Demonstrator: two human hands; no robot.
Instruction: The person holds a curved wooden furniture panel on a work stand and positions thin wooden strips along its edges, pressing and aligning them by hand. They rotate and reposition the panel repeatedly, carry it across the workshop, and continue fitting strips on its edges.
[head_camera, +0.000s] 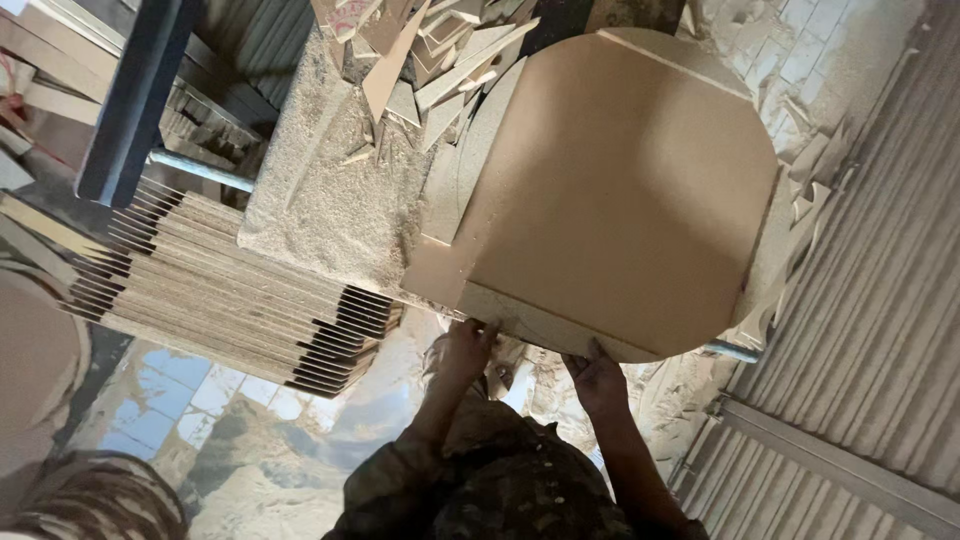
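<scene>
My left hand (462, 350) and right hand (597, 378) each grasp the near edge of the round-cornered fibreboard panel (610, 190), already shaped, held above the sawdust-covered table (300, 200), the uncut board stack (230, 290) remaining at left.

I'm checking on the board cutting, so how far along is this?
Looks done: offcuts and sawdust are piled on the bench, and the board has rounded corners. In hand: the left hand and right hand grip its near edge. Apparently left: a stack of boards beside it.
</scene>
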